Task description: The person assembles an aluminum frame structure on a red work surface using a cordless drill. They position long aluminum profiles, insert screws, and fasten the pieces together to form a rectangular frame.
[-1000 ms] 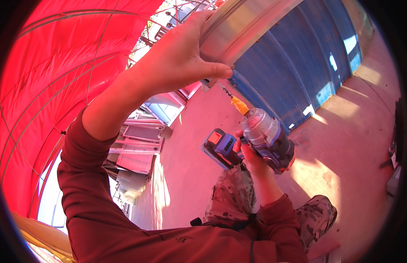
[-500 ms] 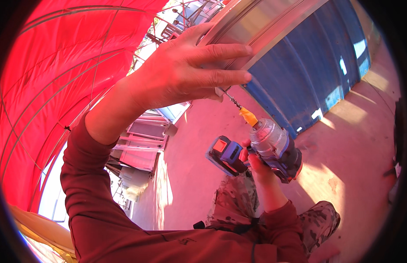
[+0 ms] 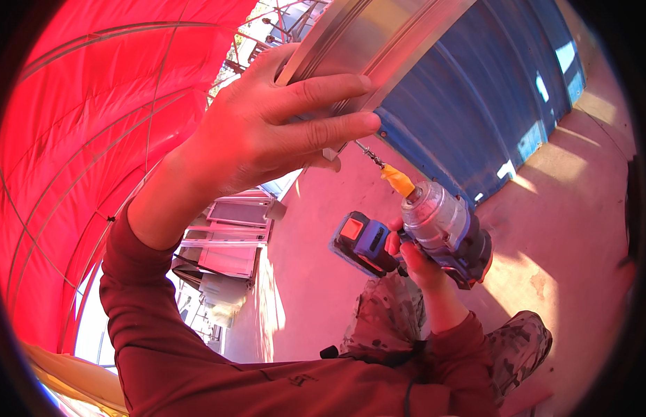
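A red canopy (image 3: 93, 125) fills the left side. On the far right stands a blue ribbed panel (image 3: 469, 97). A metal frame (image 3: 389, 42) slants in from the far edge, left of the panel; the left hand (image 3: 250, 128), half open with fingers apart, grips its near end. Right of centre, the drill (image 3: 445, 226) sits in the right hand (image 3: 423, 271), closed around its handle. Yellow tape (image 3: 397, 181) wraps its nose; the bit (image 3: 372, 157) points at the frame's end, contact unclear.
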Tool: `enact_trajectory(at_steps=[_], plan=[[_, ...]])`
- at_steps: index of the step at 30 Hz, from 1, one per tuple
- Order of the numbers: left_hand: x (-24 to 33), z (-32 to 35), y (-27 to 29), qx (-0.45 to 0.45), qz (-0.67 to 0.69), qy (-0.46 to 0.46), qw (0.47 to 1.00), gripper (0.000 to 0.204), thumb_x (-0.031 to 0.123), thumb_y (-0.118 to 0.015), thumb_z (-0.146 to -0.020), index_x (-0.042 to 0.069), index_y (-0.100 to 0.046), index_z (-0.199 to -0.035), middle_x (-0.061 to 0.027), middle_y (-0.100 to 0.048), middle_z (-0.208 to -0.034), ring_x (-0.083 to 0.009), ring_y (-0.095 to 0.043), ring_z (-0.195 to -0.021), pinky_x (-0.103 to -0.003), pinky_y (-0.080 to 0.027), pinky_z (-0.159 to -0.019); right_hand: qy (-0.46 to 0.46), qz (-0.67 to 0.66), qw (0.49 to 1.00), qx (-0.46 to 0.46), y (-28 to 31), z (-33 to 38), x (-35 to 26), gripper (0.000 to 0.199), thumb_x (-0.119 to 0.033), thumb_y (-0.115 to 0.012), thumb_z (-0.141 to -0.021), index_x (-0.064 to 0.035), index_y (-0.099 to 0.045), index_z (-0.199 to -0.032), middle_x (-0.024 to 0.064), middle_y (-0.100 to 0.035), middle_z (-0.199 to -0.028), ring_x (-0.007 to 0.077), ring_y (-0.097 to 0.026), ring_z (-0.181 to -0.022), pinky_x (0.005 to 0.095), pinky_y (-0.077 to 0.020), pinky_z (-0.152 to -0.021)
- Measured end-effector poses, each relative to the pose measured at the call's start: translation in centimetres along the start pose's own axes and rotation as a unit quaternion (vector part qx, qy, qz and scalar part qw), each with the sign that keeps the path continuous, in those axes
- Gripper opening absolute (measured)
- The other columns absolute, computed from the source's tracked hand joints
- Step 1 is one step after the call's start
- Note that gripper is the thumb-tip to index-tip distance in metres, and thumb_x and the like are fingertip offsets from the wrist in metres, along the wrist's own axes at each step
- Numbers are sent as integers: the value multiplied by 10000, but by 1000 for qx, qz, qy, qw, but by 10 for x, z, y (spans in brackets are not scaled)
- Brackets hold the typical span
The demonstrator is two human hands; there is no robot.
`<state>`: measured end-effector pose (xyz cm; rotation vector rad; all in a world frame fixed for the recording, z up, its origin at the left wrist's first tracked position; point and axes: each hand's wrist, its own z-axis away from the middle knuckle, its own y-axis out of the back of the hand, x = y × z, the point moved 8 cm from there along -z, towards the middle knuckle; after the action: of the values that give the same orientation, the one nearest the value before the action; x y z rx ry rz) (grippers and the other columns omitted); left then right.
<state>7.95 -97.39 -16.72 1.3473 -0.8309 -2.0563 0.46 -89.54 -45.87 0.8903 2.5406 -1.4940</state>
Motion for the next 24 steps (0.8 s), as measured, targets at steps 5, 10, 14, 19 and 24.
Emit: enact_trajectory(at_steps=[5, 10, 14, 19, 24], plan=[[1, -5, 0, -22, -4, 1, 1000, 507, 226, -810, -656, 115, -736, -1146, -132, -619, -1279, -379, -608, -1041, -465, -501, -834, 11, -5, 1000, -15, -8, -3, -6, 331, -189, -661, -914, -17, -552, -1175, 30, -619, -835, 126, -594, -764, 279, -483, -728], [2, -7, -3, -32, 4, 8, 999, 529, 237, -809, -661, 117, -726, -1169, -130, -614, -1285, -384, -608, -1056, -474, -497, -836, 31, -9, 999, -37, -12, -6, -9, 285, -157, -646, -916, -15, -563, -1148, 26, -616, -827, 119, -593, -751, 272, -484, -717], [2, -6, -4, -40, -7, 7, 999, 531, 263, -799, -683, 122, -718, -1188, -126, -614, -1284, -380, -610, -1075, -480, -493, -846, 11, -1, 1000, -26, -9, -5, -3, 289, -150, -642, -911, -14, -563, -1153, 24, -615, -828, 118, -594, -763, 270, -480, -723], [0, -4, -4, -17, -24, 9, 1000, 705, 204, -845, -568, 148, -677, -1250, -73, -624, -1276, -303, -631, -1100, -463, -475, -922, 35, 12, 999, -36, -10, -9, -11, 310, -169, -656, -906, -30, -565, -1167, 21, -620, -852, 108, -590, -790, 262, -466, -736], [3, -2, -5, -8, -14, 6, 1000, 721, 189, -842, -580, 122, -657, -1274, -71, -622, -1282, -315, -617, -1135, -475, -470, -927, 32, 22, 999, -30, -14, -15, -12, 301, -203, -688, -899, -77, -569, -1145, 24, -616, -905, 107, -572, -821, 259, -451, -736]])
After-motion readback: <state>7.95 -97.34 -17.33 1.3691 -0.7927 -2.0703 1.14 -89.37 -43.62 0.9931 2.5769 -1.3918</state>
